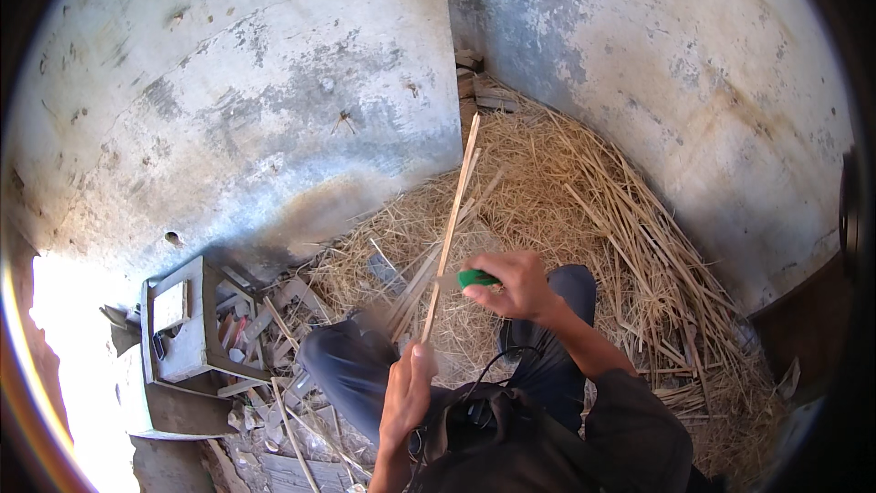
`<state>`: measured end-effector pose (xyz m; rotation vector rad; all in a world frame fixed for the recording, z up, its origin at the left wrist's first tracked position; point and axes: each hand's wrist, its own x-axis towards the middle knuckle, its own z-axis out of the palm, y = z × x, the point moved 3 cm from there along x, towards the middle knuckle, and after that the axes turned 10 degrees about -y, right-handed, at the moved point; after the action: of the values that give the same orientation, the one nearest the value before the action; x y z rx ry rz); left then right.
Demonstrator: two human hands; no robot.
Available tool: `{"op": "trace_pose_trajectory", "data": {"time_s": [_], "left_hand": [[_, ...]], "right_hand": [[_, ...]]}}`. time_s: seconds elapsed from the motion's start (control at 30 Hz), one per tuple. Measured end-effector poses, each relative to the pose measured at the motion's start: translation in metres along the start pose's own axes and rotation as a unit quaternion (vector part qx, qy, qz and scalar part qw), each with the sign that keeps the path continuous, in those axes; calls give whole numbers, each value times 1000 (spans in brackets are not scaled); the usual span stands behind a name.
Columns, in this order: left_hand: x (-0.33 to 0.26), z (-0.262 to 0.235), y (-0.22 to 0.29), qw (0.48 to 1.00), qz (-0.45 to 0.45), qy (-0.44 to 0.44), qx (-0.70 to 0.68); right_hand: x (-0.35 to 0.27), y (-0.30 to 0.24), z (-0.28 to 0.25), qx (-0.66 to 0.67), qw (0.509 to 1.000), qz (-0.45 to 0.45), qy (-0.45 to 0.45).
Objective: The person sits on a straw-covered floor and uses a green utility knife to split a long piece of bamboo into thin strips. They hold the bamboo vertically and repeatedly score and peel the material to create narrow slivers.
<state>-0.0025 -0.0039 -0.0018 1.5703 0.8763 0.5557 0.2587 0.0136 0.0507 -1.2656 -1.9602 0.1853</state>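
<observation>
My left hand (407, 391) is closed round the lower end of a long, pale split-bamboo strip (454, 205). The strip slants up and away from me, over the shavings. My right hand (522, 285) grips a knife (474, 278) by its green handle. Its blade points left and is blurred; it seems to meet the strip a little above my left hand, though the exact contact is hard to make out. More loose strips (415, 288) lie behind and left of the held one, near my bent left knee.
Shavings (538, 169) cover the floor in a thick heap up to the corner. Long strips (639, 251) lie piled along the right wall. At the left stands a worn wooden stool (196, 361), with scraps (274, 415) around it. Two peeling walls (347, 82) enclose the corner.
</observation>
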Motion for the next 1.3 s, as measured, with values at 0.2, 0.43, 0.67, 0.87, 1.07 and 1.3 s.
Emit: {"op": "trace_pose_trajectory", "data": {"time_s": [0.2,0.43,0.67,0.87,1.07,1.3], "left_hand": [[7,0,15,999,41,-12,19],[9,5,11,998,39,-14,-40],[4,8,7,995,-8,-14,-102],[-1,6,11,994,-34,-17,-101],[-4,4,4,991,-45,-33,-124],[-6,5,6,996,-27,-28,-75]], "right_hand": [[-6,-5,16,-19,998,-54,12],[-3,-10,17,-58,993,-88,43],[-1,-7,18,-104,989,-97,50],[1,-4,16,-136,985,-95,56],[4,-1,13,-140,984,-92,55],[4,17,0,-126,985,-43,109]]}}
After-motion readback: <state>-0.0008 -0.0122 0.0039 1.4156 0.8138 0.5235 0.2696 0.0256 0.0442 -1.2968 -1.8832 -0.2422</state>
